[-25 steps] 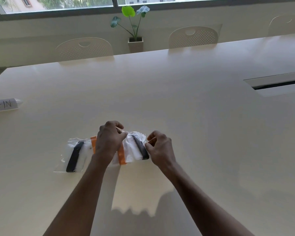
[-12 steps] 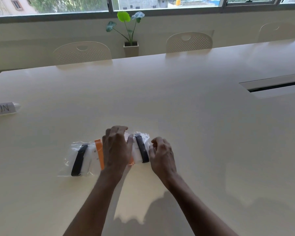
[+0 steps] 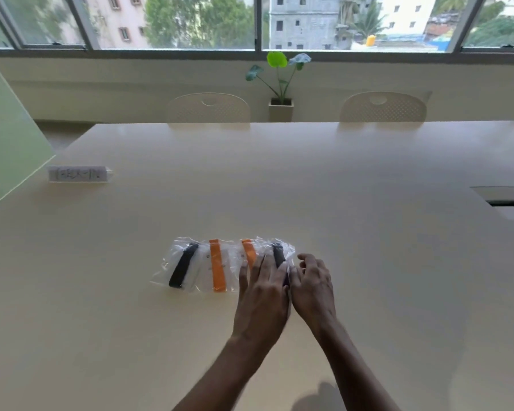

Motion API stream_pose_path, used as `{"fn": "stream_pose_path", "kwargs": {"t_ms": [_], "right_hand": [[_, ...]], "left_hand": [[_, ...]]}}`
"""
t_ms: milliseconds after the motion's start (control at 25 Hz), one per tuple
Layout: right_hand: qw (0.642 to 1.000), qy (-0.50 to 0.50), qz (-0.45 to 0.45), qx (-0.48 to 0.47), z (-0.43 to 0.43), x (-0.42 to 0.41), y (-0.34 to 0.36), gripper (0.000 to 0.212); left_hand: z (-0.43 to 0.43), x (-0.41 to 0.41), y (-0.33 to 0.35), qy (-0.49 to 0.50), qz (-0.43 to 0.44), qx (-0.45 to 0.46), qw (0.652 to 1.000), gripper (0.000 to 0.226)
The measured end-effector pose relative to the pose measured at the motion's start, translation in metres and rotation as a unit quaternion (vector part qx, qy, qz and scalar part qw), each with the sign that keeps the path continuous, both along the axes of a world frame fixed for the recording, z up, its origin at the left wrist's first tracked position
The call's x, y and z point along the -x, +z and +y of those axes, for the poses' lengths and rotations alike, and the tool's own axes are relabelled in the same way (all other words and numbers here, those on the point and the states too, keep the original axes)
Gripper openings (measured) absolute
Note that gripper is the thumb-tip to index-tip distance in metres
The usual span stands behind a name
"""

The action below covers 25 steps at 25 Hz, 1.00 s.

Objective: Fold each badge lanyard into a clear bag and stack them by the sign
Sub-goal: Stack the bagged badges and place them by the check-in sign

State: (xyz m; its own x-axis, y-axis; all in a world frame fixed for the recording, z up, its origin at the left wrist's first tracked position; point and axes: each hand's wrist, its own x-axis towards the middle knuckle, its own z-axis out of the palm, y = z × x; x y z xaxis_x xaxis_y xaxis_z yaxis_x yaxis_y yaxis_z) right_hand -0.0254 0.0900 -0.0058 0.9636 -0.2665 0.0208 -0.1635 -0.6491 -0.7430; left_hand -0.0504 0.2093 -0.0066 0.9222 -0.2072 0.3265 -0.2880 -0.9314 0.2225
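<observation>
Pale table (image 3: 368, 247) under windows (image 3: 190, 22): a row of four clear bags (image 3: 232, 262) lies at its middle, each with a folded lanyard (image 3: 217, 266). Bagging is judged done; stacking is left, the sign (image 3: 77, 174) standing well apart at ten o'clock. The left hand (image 3: 264, 289) is pressed flat, grip released, on the row's three o'clock end; whether the right hand (image 3: 310, 283) grasps anything cannot be told.

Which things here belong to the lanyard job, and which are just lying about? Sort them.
Job: bagged lanyards, sign, left hand pressing on them, right hand beside it.
Lying about: potted plant, chairs, table hatch.
</observation>
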Motion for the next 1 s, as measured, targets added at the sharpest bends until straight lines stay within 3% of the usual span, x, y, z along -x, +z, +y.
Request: {"fn": "stream_pose_path", "kwargs": {"t_ms": [200, 440, 600, 720, 880, 1000], "right_hand": [[0.999, 0.033, 0.020, -0.010, -0.015, -0.016, 0.005, 0.045], [0.996, 0.053, 0.070, -0.009, -0.021, -0.030, 0.013, 0.054], [0.994, 0.036, 0.100, 0.004, -0.014, -0.037, 0.013, 0.061], [0.992, -0.009, 0.129, -0.009, -0.004, -0.042, 0.015, 0.043], [0.985, -0.052, 0.162, -0.021, 0.008, -0.049, 0.017, 0.050], [0.981, -0.071, 0.179, -0.014, 0.016, -0.051, 0.021, 0.047]], "left_hand": [[0.026, 0.010, 0.011, 0.096, -0.006, 0.031, 0.995, 0.057], [0.116, -0.025, 0.019, 0.228, -0.021, 0.103, 0.968, 0.038], [0.172, -0.053, 0.022, 0.305, 0.089, 0.147, 0.937, 0.035], [0.195, -0.070, 0.021, 0.297, 0.171, 0.180, 0.922, 0.035], [0.206, -0.075, 0.026, 0.277, 0.206, 0.263, 0.901, 0.049], [0.210, -0.081, 0.024, 0.270, 0.230, 0.299, 0.886, 0.044]]}}
